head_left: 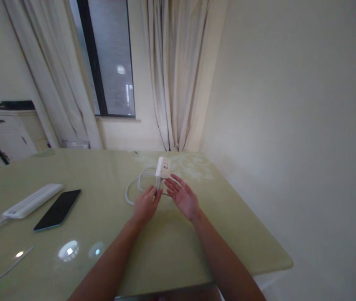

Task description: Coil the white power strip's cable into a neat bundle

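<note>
My left hand [147, 203] is closed on the white cable [158, 184] just below a small white power strip [163, 167]. The strip stands tilted upward with its socket holes facing right and toward me. Loops of the same cable [128, 192] spread on the table to the left, behind my left hand. My right hand [183, 198] is open, palm up and fingers spread, right beside the strip's lower end. Nothing rests in its palm. Whether its fingertips touch the strip or cable, I cannot tell.
The pale green glossy table [165, 246] has a wall [291, 146] along its right side. On the left lie a long white power strip [34, 202] and a dark phone [58, 210]. Another white cable [7, 271] runs near the front left. Curtains [181, 75] hang behind.
</note>
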The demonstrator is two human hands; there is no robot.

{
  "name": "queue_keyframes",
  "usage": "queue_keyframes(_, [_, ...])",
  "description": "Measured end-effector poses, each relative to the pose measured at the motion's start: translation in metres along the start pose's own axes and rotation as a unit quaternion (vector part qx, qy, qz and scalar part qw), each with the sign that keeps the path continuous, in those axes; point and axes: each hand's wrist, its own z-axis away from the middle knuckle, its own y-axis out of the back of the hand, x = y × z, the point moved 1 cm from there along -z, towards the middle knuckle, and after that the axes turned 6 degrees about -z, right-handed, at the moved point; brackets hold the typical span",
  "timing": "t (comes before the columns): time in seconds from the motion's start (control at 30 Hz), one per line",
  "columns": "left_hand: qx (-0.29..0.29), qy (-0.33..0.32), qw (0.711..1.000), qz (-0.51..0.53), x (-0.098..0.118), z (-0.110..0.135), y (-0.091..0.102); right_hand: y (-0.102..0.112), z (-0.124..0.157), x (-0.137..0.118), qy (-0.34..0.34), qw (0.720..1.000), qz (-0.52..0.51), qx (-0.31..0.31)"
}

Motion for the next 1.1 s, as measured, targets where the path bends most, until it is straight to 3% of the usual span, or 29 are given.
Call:
queue_keyframes(0.1, [-0.024,-0.057,0.996,0.060,0.004,0.005,-0.009,0.000,-0.001,0.011,0.037,0.992,0.118,-0.017])
queue_keyframes(0.2, [-0.042,-0.105,0.988,0.106,0.007,0.008,-0.014,0.001,0.000,0.019,0.073,0.976,0.206,0.004])
queue_keyframes(0.43, [-0.125,-0.154,0.970,0.143,0.007,0.006,-0.011,0.004,0.000,0.024,0.116,0.947,0.289,0.080])
queue_keyframes(0.57, [-0.187,-0.088,0.975,0.086,-0.011,-0.002,-0.001,0.013,-0.006,0.016,0.172,0.933,0.282,0.144])
queue_keyframes(0.67, [-0.173,-0.020,0.984,0.039,-0.029,-0.009,0.007,0.023,-0.010,0.006,0.195,0.920,0.276,0.201])
queue_keyframes(0.73, [-0.166,-0.013,0.986,0.027,-0.036,-0.010,0.008,0.027,-0.011,0.001,0.192,0.919,0.271,0.213])
queue_keyframes(0.9, [-0.190,-0.050,0.979,0.046,-0.015,-0.001,-0.002,0.023,-0.010,0.001,0.175,0.929,0.293,0.141])
queue_keyframes(1.0, [-0.154,-0.113,0.978,0.084,0.007,0.009,-0.012,0.014,-0.005,0.008,0.153,0.928,0.326,0.093])
queue_keyframes(1.1, [-0.106,-0.137,0.981,0.087,0.015,0.014,-0.019,0.006,0.000,0.017,0.125,0.905,0.398,0.080])
